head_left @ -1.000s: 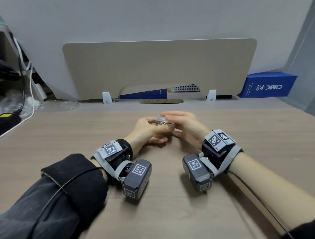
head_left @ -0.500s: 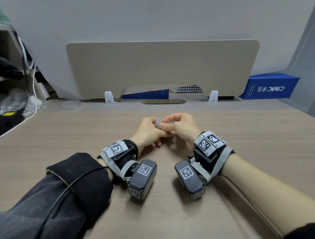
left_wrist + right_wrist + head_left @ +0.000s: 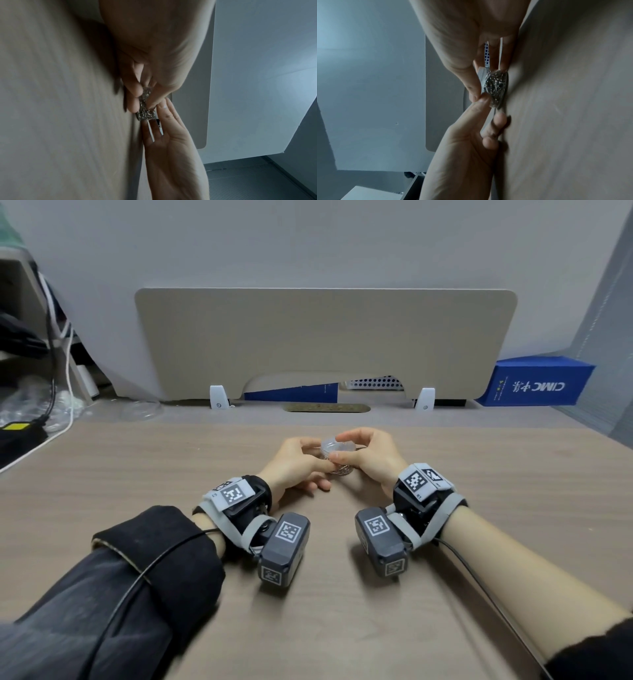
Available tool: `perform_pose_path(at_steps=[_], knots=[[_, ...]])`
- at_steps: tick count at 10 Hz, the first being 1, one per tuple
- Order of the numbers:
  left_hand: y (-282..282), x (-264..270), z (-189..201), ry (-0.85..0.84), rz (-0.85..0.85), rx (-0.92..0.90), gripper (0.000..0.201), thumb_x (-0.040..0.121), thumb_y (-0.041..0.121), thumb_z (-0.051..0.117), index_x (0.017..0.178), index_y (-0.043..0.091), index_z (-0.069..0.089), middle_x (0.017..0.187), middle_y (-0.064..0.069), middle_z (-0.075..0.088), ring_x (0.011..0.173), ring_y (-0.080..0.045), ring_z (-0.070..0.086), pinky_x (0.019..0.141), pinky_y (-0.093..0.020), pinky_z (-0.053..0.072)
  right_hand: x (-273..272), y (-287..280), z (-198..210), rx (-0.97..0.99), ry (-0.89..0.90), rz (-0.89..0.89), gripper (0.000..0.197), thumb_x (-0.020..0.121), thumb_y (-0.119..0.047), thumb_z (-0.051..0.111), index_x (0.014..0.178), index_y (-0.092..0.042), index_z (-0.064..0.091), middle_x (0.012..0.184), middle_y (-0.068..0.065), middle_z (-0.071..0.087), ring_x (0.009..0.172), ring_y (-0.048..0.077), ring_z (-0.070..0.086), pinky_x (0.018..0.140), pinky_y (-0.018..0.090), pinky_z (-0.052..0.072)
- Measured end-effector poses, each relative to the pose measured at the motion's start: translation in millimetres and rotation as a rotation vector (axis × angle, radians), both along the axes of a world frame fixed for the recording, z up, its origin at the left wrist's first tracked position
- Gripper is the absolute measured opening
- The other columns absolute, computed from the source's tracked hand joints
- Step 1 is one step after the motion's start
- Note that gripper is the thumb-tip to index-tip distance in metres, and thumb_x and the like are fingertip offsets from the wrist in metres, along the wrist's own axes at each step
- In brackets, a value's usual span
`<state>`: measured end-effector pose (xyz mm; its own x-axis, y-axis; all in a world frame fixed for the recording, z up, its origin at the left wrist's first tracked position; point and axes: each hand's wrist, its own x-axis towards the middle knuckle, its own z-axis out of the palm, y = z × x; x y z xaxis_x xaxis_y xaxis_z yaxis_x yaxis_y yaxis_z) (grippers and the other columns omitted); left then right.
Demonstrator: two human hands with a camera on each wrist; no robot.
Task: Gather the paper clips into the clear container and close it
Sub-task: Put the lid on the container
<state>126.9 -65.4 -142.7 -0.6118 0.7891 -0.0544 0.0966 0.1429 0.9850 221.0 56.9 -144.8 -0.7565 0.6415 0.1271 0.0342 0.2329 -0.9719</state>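
Note:
A small round clear container (image 3: 339,465) packed with silver paper clips (image 3: 496,86) sits between both hands at mid-desk, at or just above the wood. My left hand (image 3: 322,462) grips its side with thumb and fingers; the same grip shows in the left wrist view on the container (image 3: 145,112). My right hand (image 3: 339,446) pinches the clear lid (image 3: 337,445) over the container's mouth. In the right wrist view the lid (image 3: 482,79) looks slightly tilted against the rim. The container's far side is hidden by fingers.
A beige divider panel (image 3: 325,340) stands along the desk's back edge, with a blue box (image 3: 534,383) behind its right end. Cables and a black device (image 3: 20,436) lie at the far left. Bare wooden desk (image 3: 137,474) surrounds the hands.
My right hand went from lying flat over the container to curling its thumb and fingers on the lid. Both hands have stayed together at mid-desk, the left still holding the container.

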Motion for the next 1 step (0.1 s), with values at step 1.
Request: perform_pose_path(at_steps=[1], knots=[[2.9,-11.1,-0.7,-0.021,0.184,0.023,0.044,0.085,0.000,0.071,0.124,0.007,0.053,0.112,-0.013,0.061,0.049,-0.021,0.060,0.037,-0.022,0.045,-5.6,12.5,-0.1,-0.063,0.087,-0.143,0.029,0.085,-0.016,0.072,0.111,-0.006,0.065,0.109,0.008,0.065,0.097,0.017,0.062,0.082,0.028,0.050]])
